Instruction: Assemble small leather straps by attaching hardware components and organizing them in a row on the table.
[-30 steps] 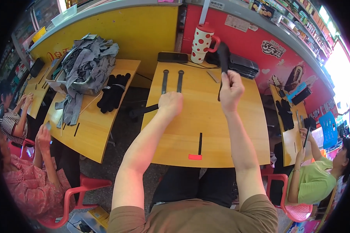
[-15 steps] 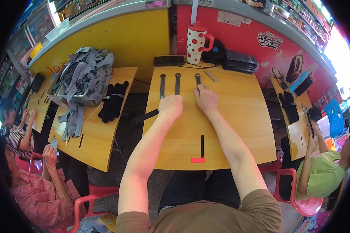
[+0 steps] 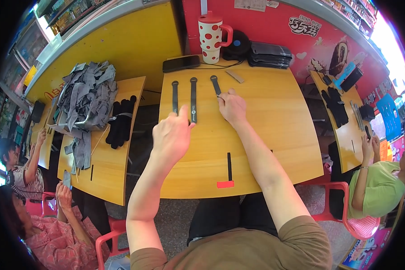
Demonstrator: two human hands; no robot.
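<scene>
Two dark grey straps with rounded, slotted ends lie side by side on the wooden table [image 3: 279,130]: the left strap [image 3: 175,94] and the middle strap [image 3: 193,96]. My left hand [image 3: 171,137] is over the left strap's near end, its index finger stretched forward and nothing visible held. A third strap [image 3: 215,83] lies slanted to the right of these, its near end under the fingers of my right hand [image 3: 233,108]. Those fingers are closed on that end. A small greyish-brown strip [image 3: 234,76] lies beyond my right hand.
At the back stand a phone [image 3: 181,64], a red-dotted tumbler [image 3: 210,40] and a stack of black pouches [image 3: 269,55]. A black strip [image 3: 229,165] and red rectangle [image 3: 225,184] mark the near edge. Grey scraps [image 3: 87,92] and black gloves [image 3: 121,121] fill the left table; people sit both sides.
My left hand has gone from a fist to an extended finger and moved back toward me. The middle strap's near end now shows. A dark band beside my left wrist no longer shows.
</scene>
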